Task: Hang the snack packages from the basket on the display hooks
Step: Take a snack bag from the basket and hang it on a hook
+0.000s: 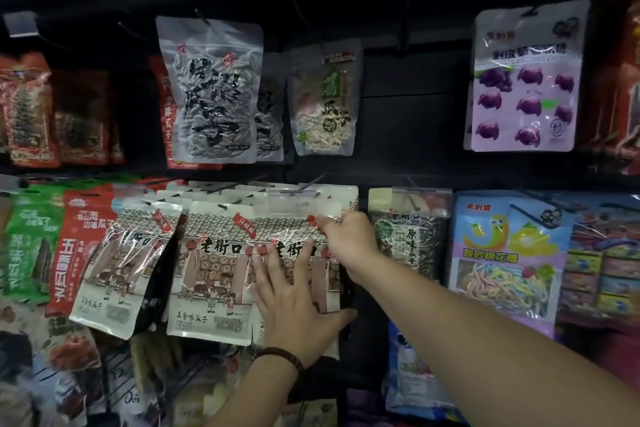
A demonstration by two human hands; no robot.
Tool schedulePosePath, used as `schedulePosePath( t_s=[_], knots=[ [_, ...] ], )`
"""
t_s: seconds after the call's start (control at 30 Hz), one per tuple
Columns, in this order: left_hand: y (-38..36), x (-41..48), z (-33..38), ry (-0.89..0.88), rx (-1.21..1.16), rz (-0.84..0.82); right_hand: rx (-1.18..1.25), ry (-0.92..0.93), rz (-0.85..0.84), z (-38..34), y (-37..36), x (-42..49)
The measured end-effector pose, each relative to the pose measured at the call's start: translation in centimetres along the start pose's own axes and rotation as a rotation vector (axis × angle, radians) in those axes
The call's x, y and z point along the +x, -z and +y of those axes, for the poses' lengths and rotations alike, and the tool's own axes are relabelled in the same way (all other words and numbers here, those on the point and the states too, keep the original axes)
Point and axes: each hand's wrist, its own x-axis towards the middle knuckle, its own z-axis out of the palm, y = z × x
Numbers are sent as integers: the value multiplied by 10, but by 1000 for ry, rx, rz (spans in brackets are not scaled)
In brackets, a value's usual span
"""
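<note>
A cream snack package [304,236] printed with an old street scene hangs in the lower row of the display, in front of several like it. My left hand [294,302], with a dark bead bracelet at the wrist, lies flat with spread fingers on the package's lower front. My right hand [346,236] grips the package's upper right edge, just under a clear price tag holder [292,200] on a black hook [310,184]. A matching package [211,270] hangs to the left, and another [128,263] swings tilted beside it. No basket is in view.
The upper row holds a grey seed bag [211,90], a green-labelled seed bag [325,100] and a purple candy bag [526,80], with bare hooks [405,24] between. Red and green bags [55,246] hang lower left; a dark seed bag [408,239] and a blue candy bag [505,253] lower right.
</note>
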Motion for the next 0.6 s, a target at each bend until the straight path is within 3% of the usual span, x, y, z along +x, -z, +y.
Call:
schedulePosePath(
  t_s=[0.27, 0.6],
  knots=[
    [3, 0, 4, -11, 23, 84, 136, 8, 45, -4, -9, 2],
    [5, -6, 6, -5, 9, 62, 54, 21, 133, -4, -17, 0]
  ],
)
